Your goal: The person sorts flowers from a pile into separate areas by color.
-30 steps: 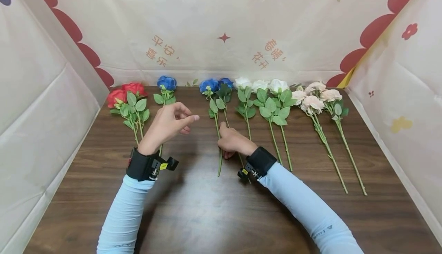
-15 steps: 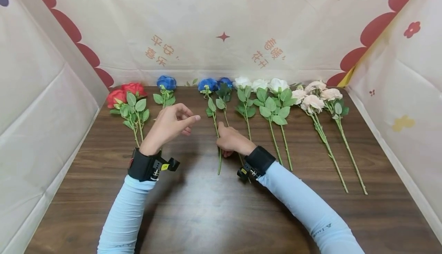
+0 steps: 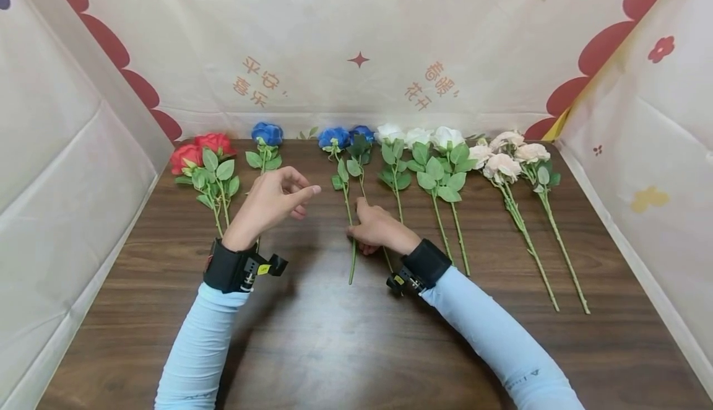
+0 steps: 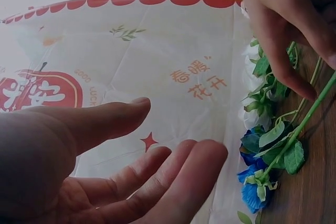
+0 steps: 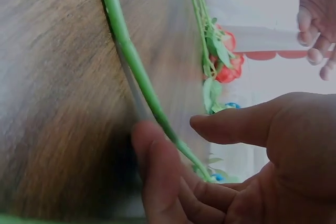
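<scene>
Two blue roses lie side by side mid-table in the head view. My right hand (image 3: 379,227) is at the stem of the left blue rose (image 3: 334,139), its arm crossing the lower stem of the right blue rose (image 3: 363,132). In the right wrist view a green stem (image 5: 139,72) passes between the fingers (image 5: 157,166) and the thumb, which stand apart. My left hand (image 3: 273,202) hovers with loosely bent fingers and nothing in them, in front of a third blue rose (image 3: 267,134) whose stem it partly hides.
Red roses (image 3: 203,150) lie at the left of the brown wooden table (image 3: 334,348). White roses (image 3: 445,137) lie right of the blue pair, then pale pink flowers (image 3: 504,167) farther right. Printed cloth (image 3: 356,20) walls the back and both sides.
The left blue rose of the pair has shifted very slightly left. My right wrist has drawn a little to the right. The left hand stays nearly still.
</scene>
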Tool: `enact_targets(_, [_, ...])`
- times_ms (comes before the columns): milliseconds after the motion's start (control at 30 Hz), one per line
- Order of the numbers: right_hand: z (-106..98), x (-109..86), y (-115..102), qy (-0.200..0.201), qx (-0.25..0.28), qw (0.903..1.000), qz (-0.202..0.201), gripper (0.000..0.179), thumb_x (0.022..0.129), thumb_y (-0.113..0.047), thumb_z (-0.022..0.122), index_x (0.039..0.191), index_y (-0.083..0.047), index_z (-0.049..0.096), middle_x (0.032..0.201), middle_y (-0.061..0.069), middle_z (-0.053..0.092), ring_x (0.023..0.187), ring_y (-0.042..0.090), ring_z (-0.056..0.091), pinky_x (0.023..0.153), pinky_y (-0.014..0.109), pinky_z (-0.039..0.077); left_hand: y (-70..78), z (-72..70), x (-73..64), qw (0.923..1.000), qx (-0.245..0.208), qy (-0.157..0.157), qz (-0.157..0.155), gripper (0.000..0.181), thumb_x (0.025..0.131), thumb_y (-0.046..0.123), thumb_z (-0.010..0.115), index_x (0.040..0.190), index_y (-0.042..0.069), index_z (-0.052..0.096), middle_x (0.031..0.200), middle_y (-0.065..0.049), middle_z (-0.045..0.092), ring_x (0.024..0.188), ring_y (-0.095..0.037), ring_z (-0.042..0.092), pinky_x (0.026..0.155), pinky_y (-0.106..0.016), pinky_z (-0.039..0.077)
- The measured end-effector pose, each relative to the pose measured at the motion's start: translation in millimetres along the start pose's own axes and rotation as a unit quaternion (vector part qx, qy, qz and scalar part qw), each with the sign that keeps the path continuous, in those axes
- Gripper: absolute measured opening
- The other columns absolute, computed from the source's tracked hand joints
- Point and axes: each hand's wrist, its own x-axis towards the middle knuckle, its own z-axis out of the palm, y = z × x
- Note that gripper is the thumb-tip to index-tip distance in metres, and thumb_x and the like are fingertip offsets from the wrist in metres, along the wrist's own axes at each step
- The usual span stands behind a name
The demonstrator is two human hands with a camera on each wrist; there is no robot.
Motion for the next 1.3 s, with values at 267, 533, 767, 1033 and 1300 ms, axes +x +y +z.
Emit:
enact_targets(267, [-21, -27.4, 7, 0.02, 0.038, 0.9988, -0.022, 0.062, 0.095, -0.026, 0.059, 0.146, -0.005, 0.028, 0.074, 0.013, 0.066, 0.058, 0.024, 0.065, 0.057, 0.037, 0.054, -1.8, 1.5, 0.3, 1.0, -0.002, 0.001, 0.002, 0.038, 0.087, 0.043, 0.066, 0.101, 0.008, 0.061, 0.083, -0.005, 0.067, 0.064, -0.019, 0.067, 0.056, -0.029, 0.055])
enact_targets(533, [-43, -57.4, 8, 0.07, 0.053, 0.9927, -0.082, 0.03, 0.09, -0.02, 0.066, 0.115, -0.004, 0.057, 0.075, 0.009, 0.068, 0.062, 0.025, 0.066, 0.058, 0.036, 0.055, -9.9, -3.9, 3.4, 0.9996, 0.023, 0.013, -0.004, 0.039, 0.088, 0.045, 0.064, 0.102, 0.008, 0.063, 0.083, -0.005, 0.067, 0.063, -0.016, 0.067, 0.055, -0.029, 0.055])
enact_targets(767, [-53, -75.1, 1, 0.1, 0.035, 0.9857, -0.131, 0.007, 0.089, -0.014, 0.065, 0.086, -0.008, 0.066, 0.069, 0.002, 0.065, 0.059, 0.016, 0.065, 0.052, 0.028, 0.052, -33.7, -19.7, 9.9, 0.9832, 0.164, 0.066, -0.045, 0.041, 0.087, 0.046, 0.064, 0.102, 0.008, 0.067, 0.076, -0.005, 0.068, 0.059, -0.017, 0.065, 0.055, -0.033, 0.048])
enact_targets(1033, [-58, -82.8, -1, 0.104, 0.034, 0.9835, -0.144, 0.008, 0.089, -0.016, 0.066, 0.086, -0.009, 0.066, 0.072, 0.004, 0.066, 0.058, 0.013, 0.063, 0.052, 0.03, 0.053, -76.9, -29.1, 17.1, 0.9395, 0.294, 0.127, -0.123, 0.044, 0.08, 0.036, 0.074, 0.052, 0.009, 0.053, 0.051, 0.001, 0.038, 0.052, -0.021, 0.041, 0.043, -0.032, 0.031])
enact_targets(1300, [-60, -82.9, 3, 0.101, 0.046, 0.9837, -0.141, 0.012, 0.089, -0.017, 0.066, 0.089, -0.006, 0.066, 0.073, 0.006, 0.066, 0.057, 0.015, 0.064, 0.052, 0.03, 0.053, -95.1, -25.1, 18.6, 0.9434, 0.286, 0.075, -0.151, 0.037, 0.079, 0.031, 0.075, 0.054, 0.007, 0.061, 0.049, -0.006, 0.057, 0.047, -0.022, 0.057, 0.047, -0.037, 0.043])
